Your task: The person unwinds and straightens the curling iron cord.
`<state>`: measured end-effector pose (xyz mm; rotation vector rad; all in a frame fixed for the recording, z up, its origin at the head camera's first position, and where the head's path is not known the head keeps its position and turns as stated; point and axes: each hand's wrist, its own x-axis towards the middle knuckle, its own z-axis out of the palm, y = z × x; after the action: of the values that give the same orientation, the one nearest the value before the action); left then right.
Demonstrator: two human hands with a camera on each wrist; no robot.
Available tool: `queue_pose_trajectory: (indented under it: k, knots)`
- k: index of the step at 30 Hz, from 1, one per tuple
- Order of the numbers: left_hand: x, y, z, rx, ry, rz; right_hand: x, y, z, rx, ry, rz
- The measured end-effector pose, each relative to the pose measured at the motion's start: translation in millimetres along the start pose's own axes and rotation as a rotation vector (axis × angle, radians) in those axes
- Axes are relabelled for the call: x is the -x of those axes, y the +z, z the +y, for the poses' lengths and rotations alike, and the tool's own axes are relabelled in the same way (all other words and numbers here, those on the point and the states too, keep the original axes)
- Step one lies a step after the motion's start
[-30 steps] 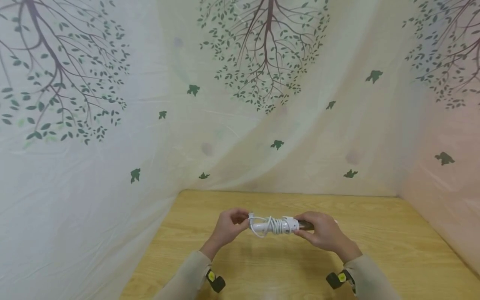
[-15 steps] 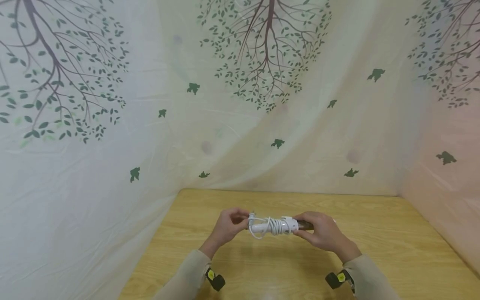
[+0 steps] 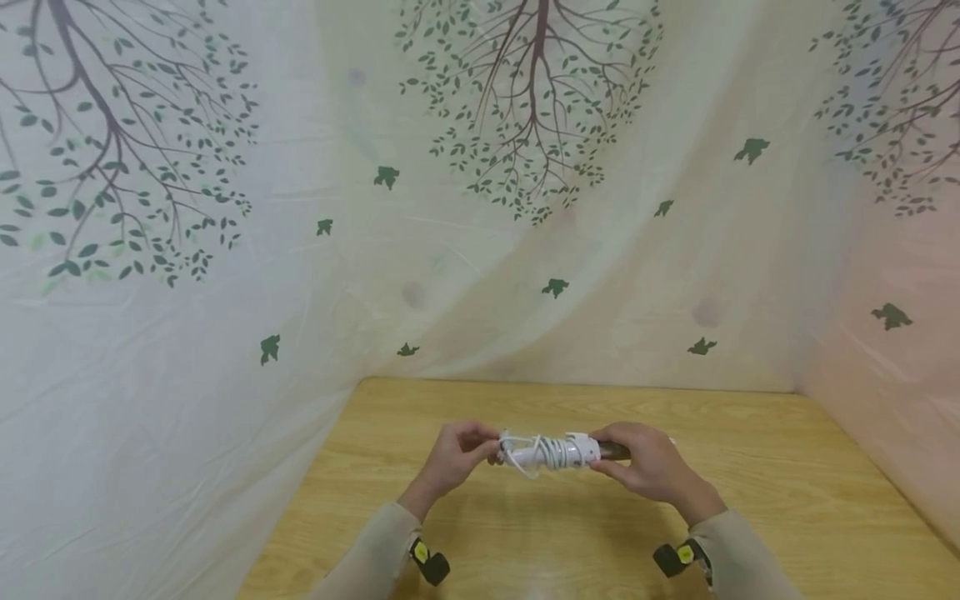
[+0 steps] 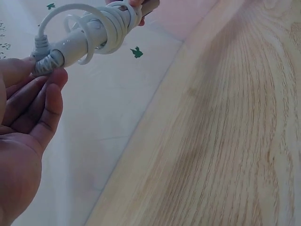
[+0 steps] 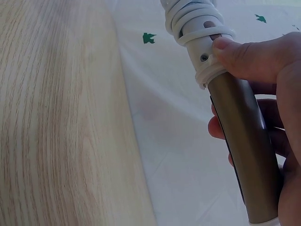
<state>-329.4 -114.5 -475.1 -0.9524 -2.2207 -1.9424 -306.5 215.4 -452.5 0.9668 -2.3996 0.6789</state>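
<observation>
1. Nearest: beige sleeves, left (image 3: 371,546) and right (image 3: 742,554), each with a black wrist unit, left (image 3: 432,567) and right (image 3: 667,561). Both units carry a yellow patch; any marking on the patches is too small to read.
2. Left hand (image 3: 450,457): thumb and fingertips pinch the white cord (image 4: 113,28) near its ribbed end (image 4: 49,62); the other fingers curl loosely. Exact contact partly hidden by the thumb.
3. Right hand (image 3: 651,462): grasps the wand (image 3: 576,453), thumb laid on its white collar, fingers wrapped behind the bronze barrel (image 5: 244,146).
4. Wand lies roughly level between the two hands, raised above the table (image 3: 555,525), cord coiled several times round its white handle.
5. Head view hides most of the barrel behind the right hand. Right wrist view gives its length, a white rim at the far end, and a dark round hole (image 5: 204,58) in the collar. Left wrist view alone shows the ribbing clearly and a loop standing off the handle.
6. Table: pale wood grain.
7. Farthest: curtain (image 3: 480,308), printed with upside-down trees (image 3: 534,108) and scattered green shapes (image 3: 555,288).
</observation>
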Motion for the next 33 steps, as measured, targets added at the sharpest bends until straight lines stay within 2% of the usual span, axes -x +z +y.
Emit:
queue_pose_trajectory:
  k: [5,6,9,12,16,22,28,33]
  knots:
    - [-1.9,3.7,2.6,-0.027,-0.006,0.077,0.7,0.5,1.0,-0.009,-0.011,0.018]
    - [-1.8,4.8,7.6,-0.027,-0.008,0.087,0.9,0.4,1.6,-0.012,-0.013,0.023]
    - [-1.0,6.9,23.6,-0.02,-0.035,0.078,1.4,-0.4,3.8,-0.006,-0.027,0.028]
    - [-0.8,6.2,26.3,-0.026,-0.059,0.057,0.8,-1.9,4.7,0.012,-0.046,0.027]
    - [-4.0,5.7,11.9,-0.083,-0.122,0.051,-0.6,-3.1,2.8,0.039,-0.058,0.013]
    - [-7.5,11.4,15.8,-0.118,-0.215,0.073,-1.1,-1.1,0.3,0.086,-0.085,0.018]
    - [-8.7,11.7,20.6,-0.198,-0.273,0.018,0.6,2.2,1.8,0.106,-0.116,0.018]
    - [-9.7,13.3,26.7,-0.346,-0.249,-0.054,1.5,2.7,2.6,0.138,-0.125,0.009]
